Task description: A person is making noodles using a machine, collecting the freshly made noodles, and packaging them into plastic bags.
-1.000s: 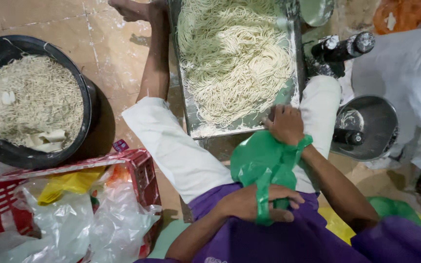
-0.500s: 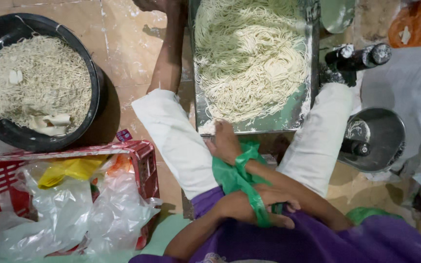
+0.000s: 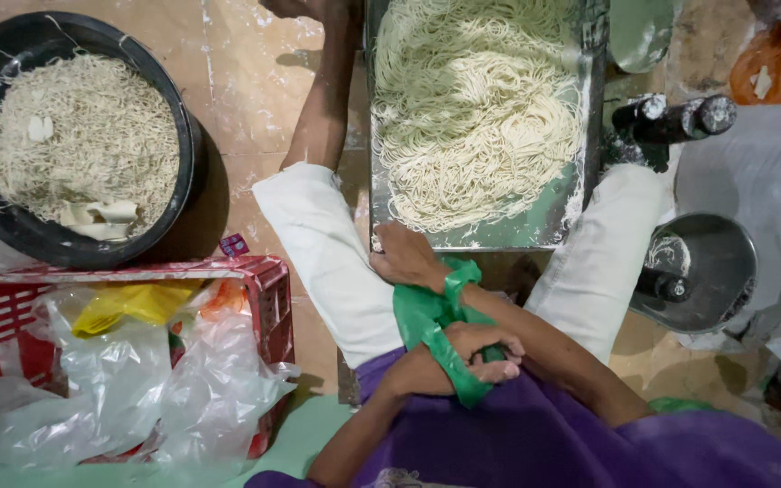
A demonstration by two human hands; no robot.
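The left hand (image 3: 476,354) is clenched on a green plastic bag (image 3: 431,330), anchoring it, while the right hand (image 3: 406,258), fingers hidden, pulls it taut near the noodle tray (image 3: 589,54).

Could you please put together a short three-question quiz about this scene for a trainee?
1. True or false: the metal tray of noodles lies between the person's legs.
2. What does the left hand grip?
A. a green plastic bag
B. a spoon
C. a cup
3. What colour is the crate that holds clear plastic bags?

Key: 1 true; 2 A; 3 red.
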